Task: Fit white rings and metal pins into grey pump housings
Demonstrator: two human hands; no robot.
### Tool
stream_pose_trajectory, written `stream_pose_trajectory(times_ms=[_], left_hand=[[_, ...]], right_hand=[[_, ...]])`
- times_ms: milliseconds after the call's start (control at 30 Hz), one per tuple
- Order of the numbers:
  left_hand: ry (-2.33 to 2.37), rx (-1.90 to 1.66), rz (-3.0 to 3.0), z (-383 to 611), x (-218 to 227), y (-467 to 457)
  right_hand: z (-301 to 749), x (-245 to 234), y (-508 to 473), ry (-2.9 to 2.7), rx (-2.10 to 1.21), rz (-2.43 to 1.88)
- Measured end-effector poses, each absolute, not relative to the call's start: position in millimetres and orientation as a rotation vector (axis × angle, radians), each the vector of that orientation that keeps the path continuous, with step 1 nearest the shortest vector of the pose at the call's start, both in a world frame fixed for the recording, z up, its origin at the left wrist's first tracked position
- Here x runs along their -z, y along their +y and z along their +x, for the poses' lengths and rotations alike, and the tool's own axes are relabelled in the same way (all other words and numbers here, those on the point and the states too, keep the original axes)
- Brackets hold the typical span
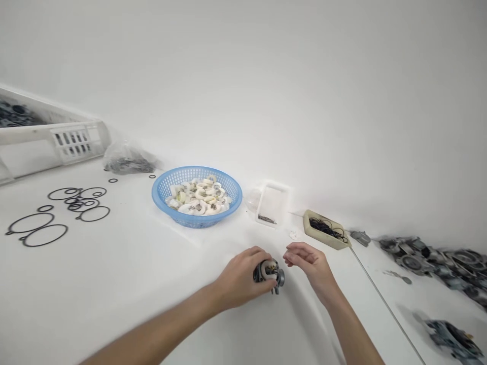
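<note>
One metal part (279, 277), round end rightward

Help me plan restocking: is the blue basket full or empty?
Partly full: white rings lie heaped inside the blue basket, while bare mesh shows on its far side. Their depth is hidden.

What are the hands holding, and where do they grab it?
The left hand holds the grey metal part by its outer edge. Whether the right hand pinches something tiny can't be told.

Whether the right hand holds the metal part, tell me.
No, the left hand holds the metal part, and the right hand is apart.
</note>
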State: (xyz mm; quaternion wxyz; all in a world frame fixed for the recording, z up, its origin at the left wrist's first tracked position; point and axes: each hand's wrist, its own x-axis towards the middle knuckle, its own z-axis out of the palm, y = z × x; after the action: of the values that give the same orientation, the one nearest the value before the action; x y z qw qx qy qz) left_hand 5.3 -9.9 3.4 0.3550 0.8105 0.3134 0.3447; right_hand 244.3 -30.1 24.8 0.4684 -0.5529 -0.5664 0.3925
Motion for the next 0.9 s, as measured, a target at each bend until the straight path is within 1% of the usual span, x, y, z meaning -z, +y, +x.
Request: stream_pose_trajectory(times_ms=[100, 267, 600, 667, 767, 900], left_hand=[[0.805, -0.9, 2.044, 7.1, -4.5, -10.8], [0.812, -0.892, 2.031, 8.2, -2.7, -9.7], [0.829, -0.862, 2.049, 9.1, -4.7, -9.9], [0.837, -0.848, 2.044, 9.5, -5.0, -10.3], [0.842, -0.85, 2.02, 10.1, -6.5, -10.1], [0.841, -0.871, 2.017, 9.3, -7.9, -10.7]], right_hand=[[233.7, -12.9, -37.3, -1.275, -1.034, -1.273], [229.9, -0.5, -36.0, -1.356, -1.041, -1.245], [229.3, -2.4, -40.1, -1.339, -1.044, -1.263], [228.7, -5.9, -41.7, -1.343, -0.961, -1.273], [222.0, -22.5, -50.0, -1.392, -0.715, -1.288], [195.6, -60.9, -80.0, -1.688, -0.378, -1.09]])
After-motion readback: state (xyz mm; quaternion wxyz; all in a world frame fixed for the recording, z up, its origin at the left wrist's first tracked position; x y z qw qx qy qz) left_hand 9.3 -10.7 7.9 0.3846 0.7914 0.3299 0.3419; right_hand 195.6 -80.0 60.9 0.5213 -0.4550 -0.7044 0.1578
